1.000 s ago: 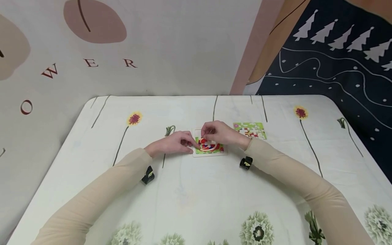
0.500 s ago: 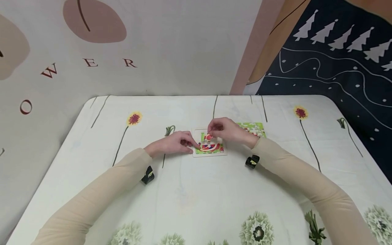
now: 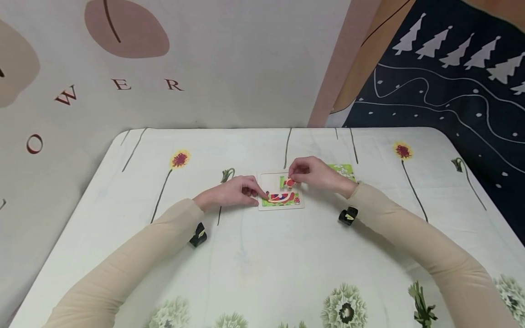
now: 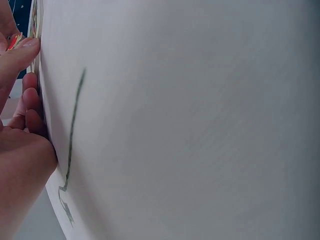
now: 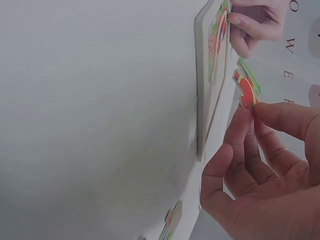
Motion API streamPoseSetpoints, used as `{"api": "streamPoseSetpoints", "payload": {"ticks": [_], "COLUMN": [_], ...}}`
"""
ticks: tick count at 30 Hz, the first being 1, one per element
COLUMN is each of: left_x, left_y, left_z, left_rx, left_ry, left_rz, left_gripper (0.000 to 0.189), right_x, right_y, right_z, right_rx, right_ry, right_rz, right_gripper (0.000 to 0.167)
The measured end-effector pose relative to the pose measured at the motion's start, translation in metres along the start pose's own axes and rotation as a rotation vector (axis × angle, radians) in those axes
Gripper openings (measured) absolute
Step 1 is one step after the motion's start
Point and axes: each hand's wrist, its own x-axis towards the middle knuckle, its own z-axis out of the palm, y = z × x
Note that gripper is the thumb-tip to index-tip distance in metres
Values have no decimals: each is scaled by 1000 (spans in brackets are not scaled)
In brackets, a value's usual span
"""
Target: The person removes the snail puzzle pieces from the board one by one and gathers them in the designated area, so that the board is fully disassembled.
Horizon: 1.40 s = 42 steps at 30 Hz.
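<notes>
A white puzzle board (image 3: 269,181) lies on the tablecloth with red, blue and green puzzle pieces (image 3: 283,199) filling its lower part. My left hand (image 3: 231,191) rests at the board's left edge, its index finger stretched onto those pieces. Over the board's upper right, my right hand (image 3: 313,174) pinches a red and green puzzle piece (image 5: 246,92) between thumb and fingertips. That piece is held up off the board in the right wrist view. In the left wrist view the left hand (image 4: 22,100) lies with its little-finger side low at the cloth.
More green puzzle pieces (image 3: 345,170) lie right of the board, partly hidden behind the right hand. The white flowered tablecloth (image 3: 254,259) spreads all round. A pale printed wall cloth (image 3: 229,64) stands behind the table.
My right hand has moved to the right with the puzzle piece, uncovering the board's upper left and covering more of the loose pieces. The left hand has stayed in place.
</notes>
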Motion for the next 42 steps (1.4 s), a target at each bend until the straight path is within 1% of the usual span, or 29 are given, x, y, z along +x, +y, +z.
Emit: {"api": "streamPoseSetpoints", "payload": {"ticks": [12,17,21,28,35,42], "left_x": [-1,-1,-1,-1,-1,0], "left_y": [1,1,1,2,3,1], "left_z": [1,1,1,2,1,1], "left_rx": [7,9,17,9,18,25], "left_ry": [2,1,1,2,-2,1], "left_rz": [-5,-2,-7,-23,-3,11], "left_gripper": [25,25,25,27,26,26], "right_x": [-13,-19,-22,-27,-31,-34], "right_y": [12,16,19,25,33,38], "right_z": [-18,-26,-31,-37,-42,-49], "right_rx": [-91,-105,-120,-124,-128,-154], "right_ry": [21,37,52,46,39,40], "right_rz": [35,24,42,63,73,115], "right_gripper": [11,11,11,14,16,15]}}
